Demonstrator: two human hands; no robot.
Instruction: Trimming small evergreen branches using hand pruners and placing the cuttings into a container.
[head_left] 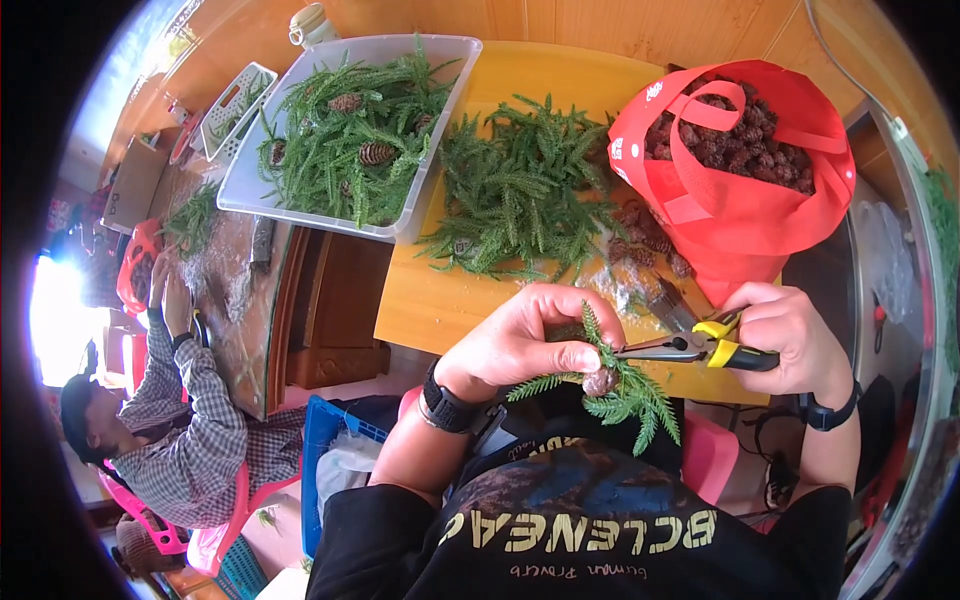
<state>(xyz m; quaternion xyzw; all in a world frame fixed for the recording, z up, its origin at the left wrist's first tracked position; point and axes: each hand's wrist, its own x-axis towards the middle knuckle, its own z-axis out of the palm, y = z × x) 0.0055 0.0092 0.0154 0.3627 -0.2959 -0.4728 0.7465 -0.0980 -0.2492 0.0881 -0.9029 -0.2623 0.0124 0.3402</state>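
Observation:
Between the thumb and fingers of my left hand (525, 335) is a green artificial pine sprig (632, 398), its needles spreading above and below the fingertips. A brown pine cone (600, 382) sits among its branches, just under my thumb. My right hand (792, 335) grips a pair of pliers (690, 347) with yellow and black handles. The pliers' jaws point left and reach the sprig beside my left fingertips; what lies between the jaws is too small to make out. Both hands are held over the near edge of the yellow table (415, 305).
Loose green sprigs (525, 190) are heaped on the table. A clear plastic bin (400, 228) of sprigs with cones stands at the left, a red bag (740, 225) of pine cones at the right. A brush (672, 308) lies near loose cones. Another person (190, 450) works at a table further left.

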